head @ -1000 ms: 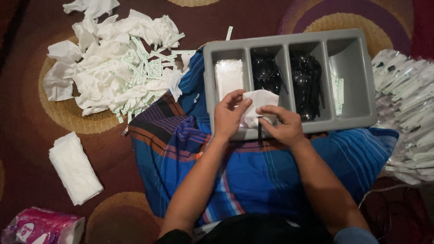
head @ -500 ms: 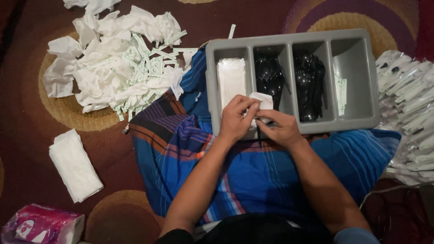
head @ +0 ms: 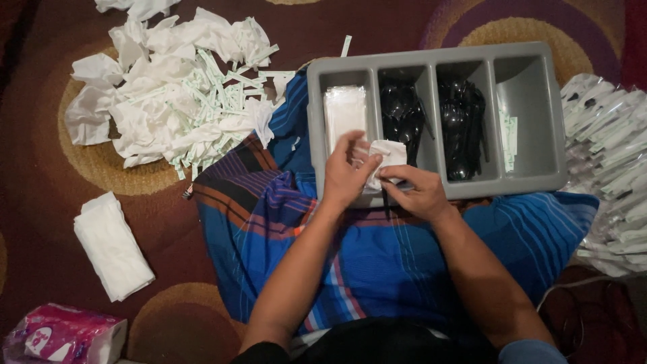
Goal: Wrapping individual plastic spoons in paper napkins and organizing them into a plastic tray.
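Both hands meet over the near edge of a grey four-compartment tray (head: 539,182) resting on my lap. My left hand (head: 345,174) and my right hand (head: 416,190) pinch a folded white napkin (head: 386,159) wrapped around black plastic cutlery, whose thin handle (head: 386,199) sticks out below the fingers. The tray's left compartment holds clear-wrapped white packets (head: 344,114). Black plastic spoons (head: 402,111) fill the second compartment and more black cutlery (head: 460,125) fills the third. A few small paper sachets (head: 507,138) lie in the right compartment.
A heap of crumpled white napkins and torn paper strips (head: 172,94) lies on the patterned carpet at upper left. A stack of flat white napkins (head: 111,246) and a pink tissue pack (head: 60,335) sit lower left. Many clear-wrapped cutlery packs (head: 610,168) pile up on the right.
The napkin has been folded smaller and tighter around the cutlery. My left hand's fingers shifted over it and now lift slightly; the right hand stayed in place.
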